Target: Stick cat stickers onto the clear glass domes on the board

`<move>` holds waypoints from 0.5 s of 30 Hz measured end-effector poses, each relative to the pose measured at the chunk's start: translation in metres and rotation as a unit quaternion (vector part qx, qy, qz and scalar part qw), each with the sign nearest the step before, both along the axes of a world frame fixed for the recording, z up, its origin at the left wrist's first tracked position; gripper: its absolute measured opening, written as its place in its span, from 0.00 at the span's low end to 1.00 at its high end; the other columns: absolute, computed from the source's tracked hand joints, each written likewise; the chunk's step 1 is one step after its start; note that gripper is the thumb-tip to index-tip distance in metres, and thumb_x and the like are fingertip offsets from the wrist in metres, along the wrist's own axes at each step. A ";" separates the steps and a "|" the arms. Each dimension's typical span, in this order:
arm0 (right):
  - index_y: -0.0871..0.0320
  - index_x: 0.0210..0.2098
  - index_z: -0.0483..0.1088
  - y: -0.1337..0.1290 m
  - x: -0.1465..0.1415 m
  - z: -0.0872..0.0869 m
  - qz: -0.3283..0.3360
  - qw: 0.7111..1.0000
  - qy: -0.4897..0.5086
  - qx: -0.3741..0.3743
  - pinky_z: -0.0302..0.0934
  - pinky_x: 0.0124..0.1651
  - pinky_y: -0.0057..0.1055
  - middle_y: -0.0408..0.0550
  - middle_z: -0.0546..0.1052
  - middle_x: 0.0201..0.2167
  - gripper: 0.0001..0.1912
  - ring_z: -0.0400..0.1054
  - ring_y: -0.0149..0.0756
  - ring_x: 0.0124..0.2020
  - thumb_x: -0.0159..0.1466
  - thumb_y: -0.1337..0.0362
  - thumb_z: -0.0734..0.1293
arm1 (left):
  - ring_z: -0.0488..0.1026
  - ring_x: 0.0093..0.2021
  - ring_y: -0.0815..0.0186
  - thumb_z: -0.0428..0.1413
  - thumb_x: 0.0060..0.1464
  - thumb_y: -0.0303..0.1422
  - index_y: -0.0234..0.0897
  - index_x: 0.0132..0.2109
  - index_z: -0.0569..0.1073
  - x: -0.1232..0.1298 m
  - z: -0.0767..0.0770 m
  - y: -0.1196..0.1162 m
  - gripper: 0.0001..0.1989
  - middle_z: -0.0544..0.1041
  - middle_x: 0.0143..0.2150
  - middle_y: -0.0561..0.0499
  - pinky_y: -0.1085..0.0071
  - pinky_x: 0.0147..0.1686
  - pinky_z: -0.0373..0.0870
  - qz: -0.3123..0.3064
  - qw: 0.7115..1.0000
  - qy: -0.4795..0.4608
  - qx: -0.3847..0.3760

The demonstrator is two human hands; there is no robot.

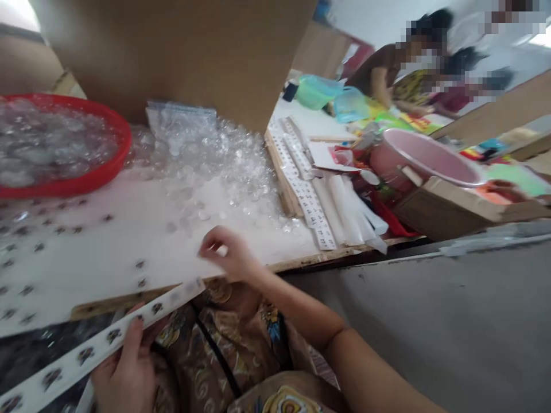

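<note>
My left hand [124, 367] is closed on a long white sticker strip [99, 344] printed with a row of small dark pictures. The thumb presses on top of the strip, which runs from the lower left corner to the table's front edge; its far end looks bare of dark prints. My right hand [228, 252], a little blurred, hovers past that end with thumb and forefinger curled together. What it pinches, if anything, I cannot make out. Beyond it, many small clear plastic pieces [232, 155] lie heaped on the white table [172, 252].
At left stands a red basin [124, 143] full of clear pieces. Small dark pictures [28, 289] dot the tabletop. A cardboard box [181, 51] rises behind. On the right are more sticker strips [301, 189], a pink basin [430, 155] and people [383, 74] at another table.
</note>
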State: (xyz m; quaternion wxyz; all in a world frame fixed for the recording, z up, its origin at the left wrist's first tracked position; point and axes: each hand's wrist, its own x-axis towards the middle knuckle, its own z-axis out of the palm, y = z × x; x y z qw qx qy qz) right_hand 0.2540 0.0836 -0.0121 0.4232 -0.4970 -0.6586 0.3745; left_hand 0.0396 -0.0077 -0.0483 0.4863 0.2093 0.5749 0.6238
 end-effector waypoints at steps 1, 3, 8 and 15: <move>0.56 0.31 0.68 0.005 0.011 -0.004 -0.038 0.999 0.025 -0.026 0.63 0.37 0.28 0.43 0.73 0.30 0.07 0.66 0.31 0.32 0.63 0.61 0.69 | 0.79 0.38 0.64 0.69 0.46 0.36 0.38 0.39 0.81 0.000 0.001 0.001 0.13 0.82 0.39 0.52 0.71 0.36 0.81 0.014 1.000 -0.011 -0.002; 0.56 0.29 0.66 0.012 0.029 -0.017 -0.084 0.993 0.038 -0.077 0.58 0.31 0.27 0.39 0.69 0.24 0.11 0.62 0.29 0.27 0.60 0.58 0.70 | 0.79 0.37 0.63 0.70 0.44 0.37 0.37 0.38 0.81 -0.002 0.002 0.002 0.14 0.82 0.38 0.51 0.71 0.32 0.80 0.010 1.000 -0.017 -0.005; 0.58 0.29 0.68 0.005 0.044 -0.041 -0.031 0.985 -0.015 -0.168 0.52 0.28 0.27 0.39 0.69 0.24 0.10 0.58 0.27 0.24 0.57 0.57 0.69 | 0.79 0.37 0.62 0.69 0.46 0.38 0.37 0.40 0.82 -0.009 -0.001 -0.006 0.14 0.83 0.41 0.48 0.73 0.30 0.79 -0.015 1.000 -0.017 -0.018; 0.58 0.28 0.69 0.000 0.037 -0.039 -0.014 0.980 -0.087 -0.176 0.53 0.29 0.27 0.39 0.70 0.23 0.06 0.60 0.28 0.25 0.56 0.62 0.68 | 0.79 0.36 0.63 0.69 0.46 0.39 0.37 0.40 0.82 -0.008 -0.001 -0.010 0.15 0.83 0.39 0.48 0.74 0.29 0.79 -0.022 0.999 -0.023 -0.013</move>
